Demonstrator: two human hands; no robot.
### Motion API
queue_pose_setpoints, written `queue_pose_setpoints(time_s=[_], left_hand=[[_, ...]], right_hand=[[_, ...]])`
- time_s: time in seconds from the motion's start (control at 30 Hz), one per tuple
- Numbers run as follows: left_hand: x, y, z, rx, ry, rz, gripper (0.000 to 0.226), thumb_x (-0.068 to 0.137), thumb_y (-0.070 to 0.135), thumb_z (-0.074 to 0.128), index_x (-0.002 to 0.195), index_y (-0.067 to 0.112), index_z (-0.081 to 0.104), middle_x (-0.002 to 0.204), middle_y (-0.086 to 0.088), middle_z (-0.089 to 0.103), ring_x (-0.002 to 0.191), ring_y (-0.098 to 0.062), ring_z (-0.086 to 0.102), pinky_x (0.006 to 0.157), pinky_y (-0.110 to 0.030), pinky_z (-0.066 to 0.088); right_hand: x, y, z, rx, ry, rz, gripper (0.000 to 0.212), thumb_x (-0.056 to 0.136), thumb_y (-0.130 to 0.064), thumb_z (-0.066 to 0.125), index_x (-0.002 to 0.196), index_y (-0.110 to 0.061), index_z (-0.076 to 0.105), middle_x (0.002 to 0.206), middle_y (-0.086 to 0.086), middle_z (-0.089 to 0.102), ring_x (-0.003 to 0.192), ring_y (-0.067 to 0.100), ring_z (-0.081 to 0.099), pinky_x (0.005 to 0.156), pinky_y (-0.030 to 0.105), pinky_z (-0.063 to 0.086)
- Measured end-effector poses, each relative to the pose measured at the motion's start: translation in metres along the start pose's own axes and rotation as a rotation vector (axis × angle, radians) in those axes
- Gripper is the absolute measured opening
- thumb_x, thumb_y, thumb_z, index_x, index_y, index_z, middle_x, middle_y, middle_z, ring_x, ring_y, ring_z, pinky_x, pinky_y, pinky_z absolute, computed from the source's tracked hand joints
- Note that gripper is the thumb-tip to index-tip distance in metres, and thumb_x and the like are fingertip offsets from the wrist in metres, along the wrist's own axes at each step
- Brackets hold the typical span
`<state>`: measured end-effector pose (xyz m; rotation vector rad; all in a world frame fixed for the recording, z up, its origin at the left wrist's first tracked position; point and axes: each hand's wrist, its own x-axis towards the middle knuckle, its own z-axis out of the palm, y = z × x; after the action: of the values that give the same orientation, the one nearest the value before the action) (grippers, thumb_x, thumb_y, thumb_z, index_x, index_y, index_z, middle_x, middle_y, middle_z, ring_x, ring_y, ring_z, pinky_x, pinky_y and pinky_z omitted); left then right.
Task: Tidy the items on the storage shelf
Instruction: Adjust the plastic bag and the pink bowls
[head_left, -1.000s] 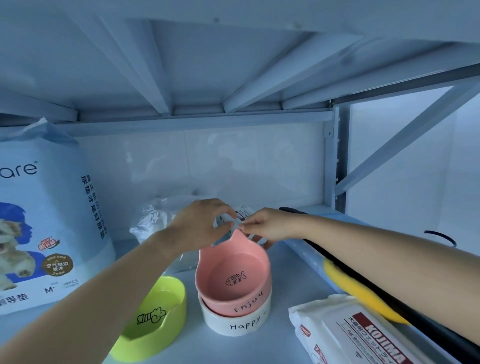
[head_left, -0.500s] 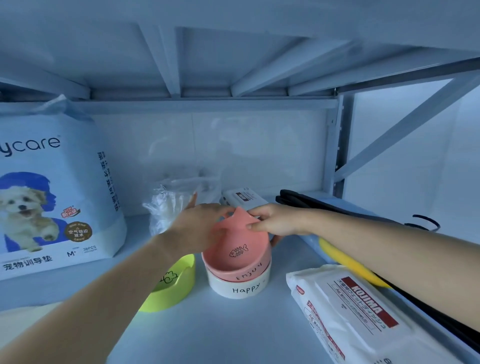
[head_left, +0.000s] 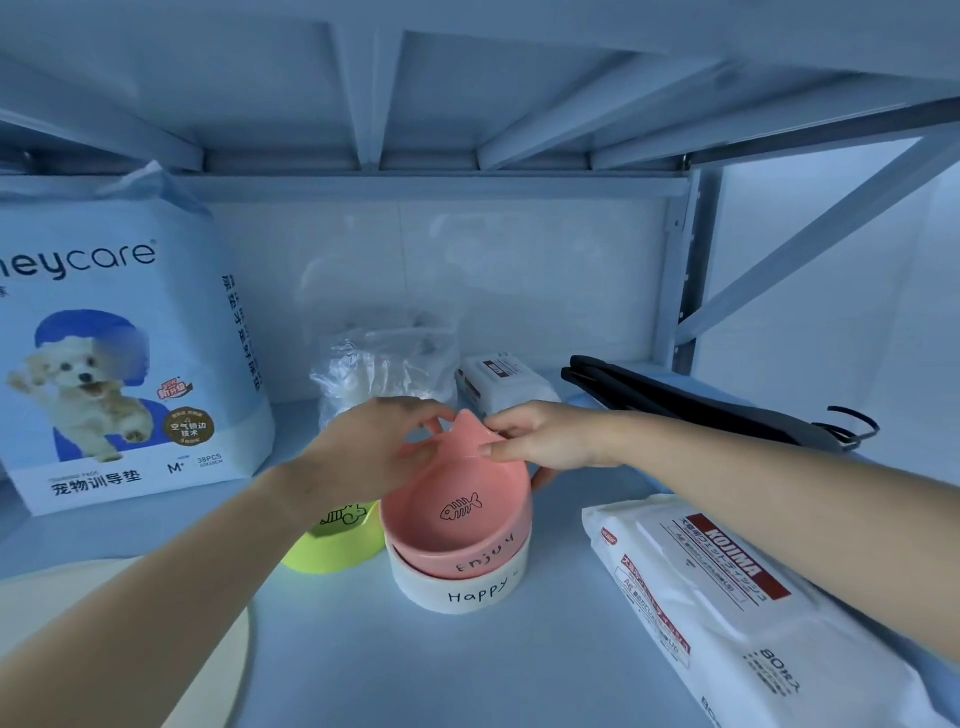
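Both hands, left hand (head_left: 374, 447) and right hand (head_left: 545, 436), still pinch the pink bowl (head_left: 457, 512), now seated lower in the white bowl (head_left: 462, 590); stacking looks nearly done.

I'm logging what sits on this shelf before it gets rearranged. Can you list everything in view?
pet training pad pack: 1, pale blue and white with a dog picture, standing at far left
clear plastic bag: 1, transparent, at the back, centre
small wipes pack: 1, white, at the back, right of the bag
black hangers: a bundle, count unclear, black, back right
large wipes pack: 1, white with red label, lying front right
green bowl: 1, lime green, left of the stack
pink bowl: 1, pink, nested in the white bowl
white bowl: 1, white, centre, under the pink one
left hand: on the pink bowl's rear rim
right hand: pinching the same rim
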<state>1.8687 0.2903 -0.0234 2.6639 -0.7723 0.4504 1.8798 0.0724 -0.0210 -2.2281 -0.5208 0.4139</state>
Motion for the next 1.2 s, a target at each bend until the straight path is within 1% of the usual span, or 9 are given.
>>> queue_pose_setpoints(time_s=[0.1, 0.23, 0.4, 0.53, 0.63, 0.77, 0.9, 1.1, 1.2], left_hand=[[0.002, 0.0, -0.002, -0.009, 0.048, 0.012, 0.029, 0.09, 0.029, 0.055, 0.119, 0.033, 0.057, 0.111, 0.018, 0.062, 0.097, -0.006, 0.06, 0.084, -0.023, 0.044], [0.017, 0.004, -0.006, -0.012, 0.097, 0.038, 0.028, 0.092, 0.024, 0.052, 0.119, 0.028, 0.059, 0.114, 0.012, 0.062, 0.106, -0.009, 0.056, 0.087, -0.023, 0.042], [0.054, 0.013, -0.007, -0.002, 0.155, 0.089, 0.025, 0.092, 0.029, 0.051, 0.115, 0.028, 0.06, 0.115, 0.013, 0.061, 0.109, -0.008, 0.054, 0.094, -0.027, 0.042], [0.094, 0.019, 0.0, 0.11, 0.113, 0.118, 0.028, 0.091, 0.029, 0.051, 0.117, 0.029, 0.059, 0.12, 0.009, 0.059, 0.112, -0.012, 0.053, 0.093, -0.027, 0.042], [0.119, 0.021, 0.013, 0.29, -0.039, 0.133, 0.033, 0.091, 0.028, 0.048, 0.123, 0.032, 0.055, 0.125, 0.008, 0.055, 0.118, -0.014, 0.05, 0.097, -0.033, 0.041], [0.141, 0.013, 0.023, 0.473, -0.165, 0.102, 0.034, 0.093, 0.03, 0.044, 0.125, 0.038, 0.053, 0.13, 0.009, 0.053, 0.123, -0.014, 0.047, 0.098, -0.034, 0.041], [0.156, 0.007, 0.027, 0.545, -0.137, 0.07, 0.035, 0.091, 0.027, 0.046, 0.124, 0.036, 0.054, 0.129, 0.006, 0.054, 0.121, -0.016, 0.048, 0.096, -0.035, 0.043], [0.158, -0.015, 0.004, 0.527, 0.022, 0.029, 0.036, 0.089, 0.039, 0.051, 0.125, 0.035, 0.051, 0.131, 0.007, 0.049, 0.121, -0.016, 0.048, 0.093, -0.032, 0.043], [0.146, -0.031, -0.005, 0.425, 0.06, -0.005, 0.037, 0.089, 0.049, 0.048, 0.124, 0.035, 0.052, 0.131, 0.011, 0.05, 0.12, -0.013, 0.048, 0.096, -0.034, 0.045]], right_hand=[[0.005, 0.001, -0.005, -0.043, 0.066, -0.018, 0.036, 0.093, -0.046, 0.048, 0.12, -0.025, 0.059, 0.119, 0.003, 0.062, 0.108, 0.014, 0.06, 0.08, 0.03, 0.057], [0.015, 0.009, -0.028, -0.105, 0.257, -0.008, 0.038, 0.094, -0.048, 0.043, 0.124, -0.029, 0.055, 0.123, 0.001, 0.06, 0.113, 0.02, 0.058, 0.092, 0.038, 0.052], [0.027, 0.026, -0.053, -0.461, 0.346, 0.003, 0.044, 0.095, -0.045, 0.045, 0.135, -0.027, 0.048, 0.139, -0.006, 0.05, 0.125, 0.012, 0.047, 0.095, 0.018, 0.033], [0.042, 0.042, -0.065, -0.82, 0.26, 0.087, 0.05, 0.095, -0.038, 0.046, 0.14, -0.017, 0.039, 0.145, 0.008, 0.042, 0.13, 0.026, 0.04, 0.105, 0.028, 0.032], [0.053, 0.052, -0.068, -0.912, 0.183, 0.121, 0.047, 0.095, -0.031, 0.046, 0.136, -0.01, 0.041, 0.14, 0.013, 0.045, 0.128, 0.029, 0.042, 0.105, 0.037, 0.035], [0.067, 0.063, -0.073, -0.98, 0.158, 0.101, 0.039, 0.093, -0.024, 0.047, 0.128, -0.006, 0.043, 0.133, 0.013, 0.048, 0.121, 0.03, 0.048, 0.099, 0.036, 0.04], [0.079, 0.069, -0.075, -0.979, 0.16, 0.1, 0.04, 0.092, -0.019, 0.048, 0.128, -0.004, 0.038, 0.133, 0.011, 0.044, 0.118, 0.03, 0.048, 0.089, 0.033, 0.04], [0.093, 0.074, -0.073, -1.03, 0.126, 0.027, 0.065, 0.091, -0.019, 0.051, 0.147, -0.011, 0.018, 0.153, 0.005, 0.021, 0.138, 0.025, 0.029, 0.107, 0.039, 0.034], [0.101, 0.07, -0.075, -0.987, 0.169, -0.007, 0.06, 0.091, -0.022, 0.053, 0.146, -0.019, 0.028, 0.151, 0.001, 0.027, 0.135, 0.024, 0.033, 0.105, 0.037, 0.036]])
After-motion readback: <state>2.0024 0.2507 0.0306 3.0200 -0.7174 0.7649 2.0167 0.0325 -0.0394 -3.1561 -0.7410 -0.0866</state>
